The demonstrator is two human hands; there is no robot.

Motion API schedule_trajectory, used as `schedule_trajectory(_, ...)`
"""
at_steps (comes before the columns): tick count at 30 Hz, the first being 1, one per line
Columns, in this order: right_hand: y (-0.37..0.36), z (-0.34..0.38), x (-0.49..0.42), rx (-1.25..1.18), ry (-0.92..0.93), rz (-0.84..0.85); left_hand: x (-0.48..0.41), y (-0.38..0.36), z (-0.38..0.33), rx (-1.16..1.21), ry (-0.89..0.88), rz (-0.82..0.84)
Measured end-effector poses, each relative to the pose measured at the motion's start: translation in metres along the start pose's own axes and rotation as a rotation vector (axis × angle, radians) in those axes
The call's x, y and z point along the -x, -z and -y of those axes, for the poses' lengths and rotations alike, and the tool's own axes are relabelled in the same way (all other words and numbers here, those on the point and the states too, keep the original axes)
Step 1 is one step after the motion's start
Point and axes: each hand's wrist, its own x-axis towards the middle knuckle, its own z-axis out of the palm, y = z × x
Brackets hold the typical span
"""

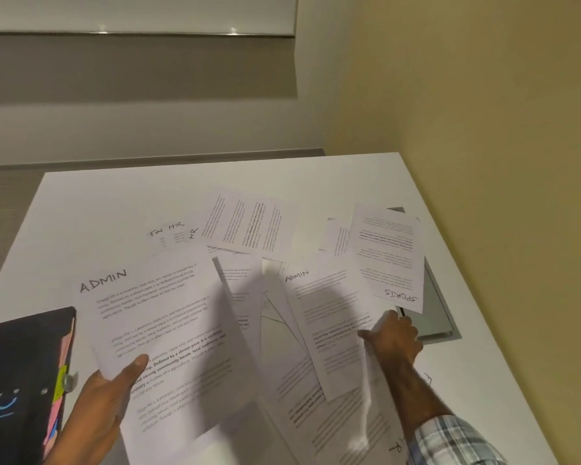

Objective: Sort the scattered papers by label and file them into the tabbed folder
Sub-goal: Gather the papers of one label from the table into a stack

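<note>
My left hand (104, 394) grips the lower left corner of a sheet headed ADMIN (161, 317) and holds it raised over the table. My right hand (394, 337) pinches the edge of a second ADMIN sheet (329, 307) lying in the pile. A sheet headed SPORTS (388, 256) lies upside down just beyond that hand. Sheets marked FIN and HR (171, 231) lie further back, with another printed sheet (249, 226) beside them. The dark tabbed folder (17, 380), with coloured tabs along its right edge, lies at the lower left.
The white table (98, 203) ends at a beige wall on the right. A grey cable hatch (436, 317) sits in the tabletop under the SPORTS sheet. More overlapping sheets (316, 414) cover the near middle. A plaid sleeve covers my right forearm.
</note>
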Motion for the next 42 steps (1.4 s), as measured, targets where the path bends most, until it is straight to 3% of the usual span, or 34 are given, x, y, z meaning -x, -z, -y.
schedule_trajectory(8,-0.003,-0.011,-0.013,-0.062,0.143,-0.094,0.006,-0.032,-0.016,-0.079,0.061,0.017)
schedule_trajectory(21,0.004,-0.008,-0.031,0.023,0.143,-0.063,0.026,-0.062,-0.008,-0.091,0.063,-0.006)
schedule_trajectory(27,0.006,-0.007,-0.029,0.028,0.201,-0.171,0.034,-0.064,-0.006,-0.092,0.043,0.004)
schedule_trajectory(34,0.01,-0.018,-0.04,-0.429,0.197,-0.174,0.046,-0.068,-0.011,-0.086,0.031,0.005)
schedule_trajectory(37,0.01,-0.027,-0.042,-0.485,0.279,-0.149,0.047,-0.07,-0.012,-0.088,0.021,-0.001)
schedule_trajectory(42,0.028,-0.038,-0.035,-0.54,0.352,-0.306,0.047,-0.073,-0.014,-0.097,0.015,0.006)
